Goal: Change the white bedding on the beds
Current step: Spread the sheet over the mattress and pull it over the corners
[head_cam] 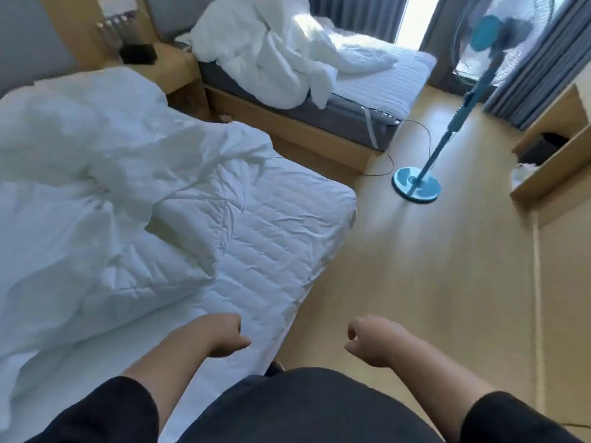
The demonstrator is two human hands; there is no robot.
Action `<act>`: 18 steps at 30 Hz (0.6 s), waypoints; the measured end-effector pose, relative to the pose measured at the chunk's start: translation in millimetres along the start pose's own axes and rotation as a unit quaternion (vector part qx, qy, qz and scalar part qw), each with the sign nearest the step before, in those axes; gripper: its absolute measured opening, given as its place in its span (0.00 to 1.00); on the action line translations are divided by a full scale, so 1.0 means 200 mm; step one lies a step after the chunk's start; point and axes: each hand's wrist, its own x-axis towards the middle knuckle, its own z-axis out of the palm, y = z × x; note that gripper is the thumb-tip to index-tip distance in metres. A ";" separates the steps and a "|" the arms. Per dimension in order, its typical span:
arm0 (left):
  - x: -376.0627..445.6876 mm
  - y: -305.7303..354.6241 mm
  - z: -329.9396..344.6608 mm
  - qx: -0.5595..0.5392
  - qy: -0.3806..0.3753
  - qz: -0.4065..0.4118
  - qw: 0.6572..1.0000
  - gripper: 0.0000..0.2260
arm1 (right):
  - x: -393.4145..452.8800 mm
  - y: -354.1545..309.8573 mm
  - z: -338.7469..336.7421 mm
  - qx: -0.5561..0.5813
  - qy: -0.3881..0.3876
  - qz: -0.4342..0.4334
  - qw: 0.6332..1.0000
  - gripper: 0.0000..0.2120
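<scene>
1. While both beds are stripped of neat covering, I judge the job to be in its early half: from the head camera, nothing looks freshly made yet.
2. Taking the near bed (281, 225) as my landmark, its quilted mattress pad lies bare at the foot end, and a crumpled white duvet (80, 174) is heaped over its head end, with a pillow-like fold (188, 219) lying on the pad just beside the heap.
3. Beyond the near bed, across a narrow gap, the far bed (367, 87) shows the same condition: a rumpled white duvet pile (271, 55) at its head end, bare quilted pad toward the window.
4. My left hand (220, 337) hangs over the near bed's foot corner, fingers loosely curled and holding nothing; my right hand (371, 343) hangs over the floor, right of that bed, also loosely curled and holding nothing.
5. A blue pedestal fan (415, 187) stands on the floor beyond the near bed's foot, well apart from it.
6. Left to do, as I judge it: sheets and covers on both beds. I see no fresh linen in view.
</scene>
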 end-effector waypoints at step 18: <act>0.63 -0.11 -0.71 -0.210 -0.004 -0.191 0.959 0.11 | 1.44 -0.08 -1.21 -0.049 -0.092 -0.188 0.977 0.12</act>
